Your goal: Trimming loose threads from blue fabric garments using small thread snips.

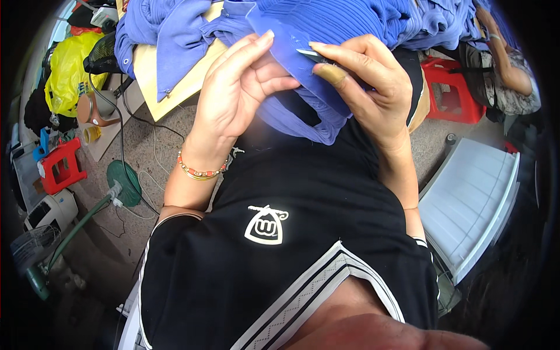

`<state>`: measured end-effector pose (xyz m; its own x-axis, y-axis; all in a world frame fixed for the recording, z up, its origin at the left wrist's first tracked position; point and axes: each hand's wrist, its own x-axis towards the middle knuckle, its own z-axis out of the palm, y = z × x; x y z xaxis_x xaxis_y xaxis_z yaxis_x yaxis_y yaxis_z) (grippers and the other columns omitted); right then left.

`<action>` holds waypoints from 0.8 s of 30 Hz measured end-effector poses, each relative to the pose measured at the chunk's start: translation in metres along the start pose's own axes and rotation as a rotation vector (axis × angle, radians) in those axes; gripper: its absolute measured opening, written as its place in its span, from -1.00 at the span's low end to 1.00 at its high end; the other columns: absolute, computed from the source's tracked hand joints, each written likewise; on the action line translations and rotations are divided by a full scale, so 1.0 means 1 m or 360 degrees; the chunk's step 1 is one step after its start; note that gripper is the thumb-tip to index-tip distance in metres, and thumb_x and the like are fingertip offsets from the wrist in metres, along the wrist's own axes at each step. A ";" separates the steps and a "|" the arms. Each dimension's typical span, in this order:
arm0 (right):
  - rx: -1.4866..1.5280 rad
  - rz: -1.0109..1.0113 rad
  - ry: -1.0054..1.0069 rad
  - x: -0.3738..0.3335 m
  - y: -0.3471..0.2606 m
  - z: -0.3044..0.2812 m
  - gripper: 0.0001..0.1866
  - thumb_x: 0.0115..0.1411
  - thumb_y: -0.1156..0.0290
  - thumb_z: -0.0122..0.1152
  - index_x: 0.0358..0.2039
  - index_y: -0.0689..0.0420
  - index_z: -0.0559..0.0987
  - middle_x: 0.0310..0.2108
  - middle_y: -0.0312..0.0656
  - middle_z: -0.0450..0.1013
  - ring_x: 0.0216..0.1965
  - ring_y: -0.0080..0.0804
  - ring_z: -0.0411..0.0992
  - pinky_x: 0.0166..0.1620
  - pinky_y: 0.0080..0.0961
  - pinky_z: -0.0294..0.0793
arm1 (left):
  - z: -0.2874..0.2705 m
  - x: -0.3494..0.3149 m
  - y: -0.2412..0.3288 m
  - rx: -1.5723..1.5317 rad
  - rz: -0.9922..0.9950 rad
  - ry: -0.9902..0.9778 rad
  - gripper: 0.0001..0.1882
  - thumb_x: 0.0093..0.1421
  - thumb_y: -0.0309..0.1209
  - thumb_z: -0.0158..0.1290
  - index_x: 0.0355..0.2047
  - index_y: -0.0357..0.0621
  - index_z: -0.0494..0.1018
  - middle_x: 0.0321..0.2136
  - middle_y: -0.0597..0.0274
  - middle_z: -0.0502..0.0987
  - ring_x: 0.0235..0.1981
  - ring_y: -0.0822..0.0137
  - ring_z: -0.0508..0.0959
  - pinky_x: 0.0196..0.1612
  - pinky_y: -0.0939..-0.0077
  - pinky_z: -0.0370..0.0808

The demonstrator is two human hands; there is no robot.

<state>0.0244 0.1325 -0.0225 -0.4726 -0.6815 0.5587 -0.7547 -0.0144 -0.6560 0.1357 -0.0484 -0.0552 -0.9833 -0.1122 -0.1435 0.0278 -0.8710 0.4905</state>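
A blue garment [319, 87] is raised in front of my chest, its smooth, flat edge towards my left hand. My left hand [239, 81] holds this edge between bent fingers, palm partly turned up. In my right hand [376, 81] is a small pair of thread snips [309, 53], with a pointed tip over the fabric and most of the body hidden by the fingers. A yellowish cover wraps the right thumb. Fine loose threads show on the cloth near the tip.
More blue garments [361, 20] pile up beyond my hands, partly on yellow board [149, 87]. Left are a yellow plastic bag [73, 67], a red stool [61, 166], cables and a green fan base [124, 182]. Right are another red stool [449, 87], a grey plastic bin [469, 198] and another person's arm [513, 76].
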 end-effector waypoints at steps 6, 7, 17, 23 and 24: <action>0.0046 0.0005 -0.0062 0.004 0.002 0.000 -0.65 0.00 0.55 0.47 -0.14 0.15 0.70 -0.45 -0.24 0.47 -0.48 -0.55 0.42 -0.44 -0.66 0.36 | 0.000 -0.002 -0.002 0.0426 0.0214 0.0075 -0.75 0.41 -0.39 -0.07 0.00 -0.25 0.43 -0.15 0.09 0.62 -0.21 0.28 0.67 -0.15 0.40 0.64; 0.0030 -0.0009 -0.0049 0.005 0.002 0.000 -0.64 -0.01 0.55 0.47 -0.13 0.15 0.69 -0.44 -0.25 0.47 -0.48 -0.56 0.40 -0.44 -0.66 0.36 | 0.004 -0.003 -0.003 0.0423 0.0218 0.0073 -0.75 0.41 -0.39 -0.07 0.00 -0.25 0.43 -0.15 0.09 0.62 -0.21 0.28 0.67 -0.15 0.40 0.64; 0.0013 -0.0043 -0.0006 0.014 0.002 0.004 -0.52 -0.03 0.54 0.50 -0.02 0.13 0.65 -0.43 -0.30 0.43 -0.48 -0.65 0.33 -0.46 -0.68 0.31 | 0.015 -0.005 -0.011 0.0806 0.0667 0.0105 -0.71 0.34 -0.54 0.03 0.06 -0.31 0.45 -0.10 0.19 0.60 -0.12 0.49 0.58 -0.02 0.58 0.51; 0.0707 0.0703 -0.0137 0.002 -0.013 -0.011 -0.55 -0.01 0.61 0.50 -0.06 0.23 0.60 -0.43 -0.42 0.52 -0.40 -0.80 0.42 -0.34 -0.80 0.41 | 0.031 -0.013 -0.018 0.1157 0.0661 -0.0141 -0.76 0.31 -0.56 0.06 -0.02 -0.32 0.53 -0.11 0.22 0.59 -0.10 0.46 0.55 0.00 0.57 0.48; 0.0672 0.0791 -0.0131 -0.001 -0.013 -0.016 -0.64 0.01 0.64 0.47 -0.15 0.26 0.61 -0.39 -0.37 0.56 -0.34 -0.77 0.47 -0.28 -0.83 0.44 | 0.036 -0.015 -0.018 0.1316 0.0653 -0.0175 -0.76 0.31 -0.55 0.06 -0.03 -0.31 0.55 -0.12 0.22 0.59 -0.10 0.45 0.56 -0.02 0.56 0.49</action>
<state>0.0279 0.1448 -0.0064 -0.6699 -0.7346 0.1079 -0.2038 0.0422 -0.9781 0.1438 -0.0137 -0.0309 -0.9375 -0.2531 0.2387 0.2819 -0.1505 0.9476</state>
